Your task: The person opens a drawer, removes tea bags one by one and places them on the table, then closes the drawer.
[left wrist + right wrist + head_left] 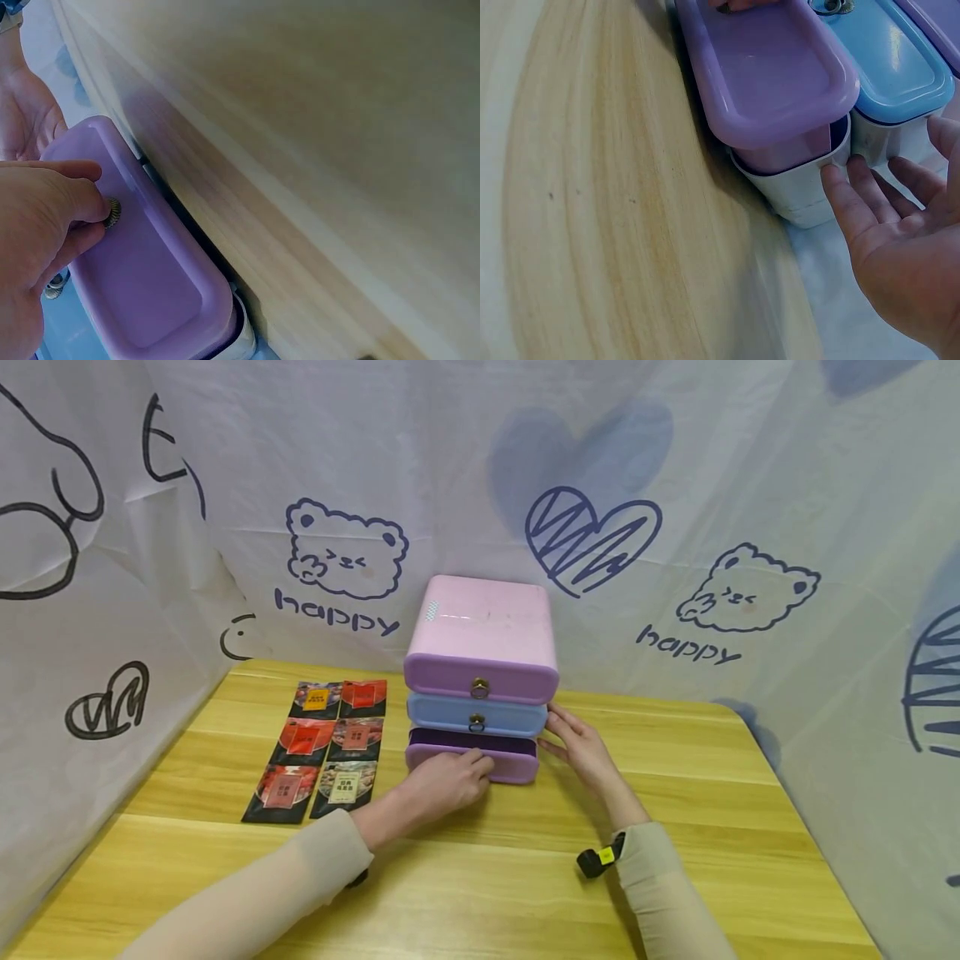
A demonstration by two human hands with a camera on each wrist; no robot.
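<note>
A small three-drawer box (483, 618) with a pink top stands at the back of the table. Its bottom purple drawer (517, 766) is pulled partway out, while the blue middle drawer (438, 712) and the purple top drawer (435, 677) sit in place. My left hand (442, 785) pinches the small metal knob (113, 213) on the bottom drawer's front. On the box's right side rests my right hand (588, 756); in the right wrist view its extended fingers (847, 199) touch the white side wall (802, 191). How deep the drawer's inside goes is hidden.
Several flat food packets lie in two columns left of the box, among them a red packet (303, 742) and one with a pale label (343, 787). A white printed curtain (465, 460) hangs behind the wooden table (675, 777).
</note>
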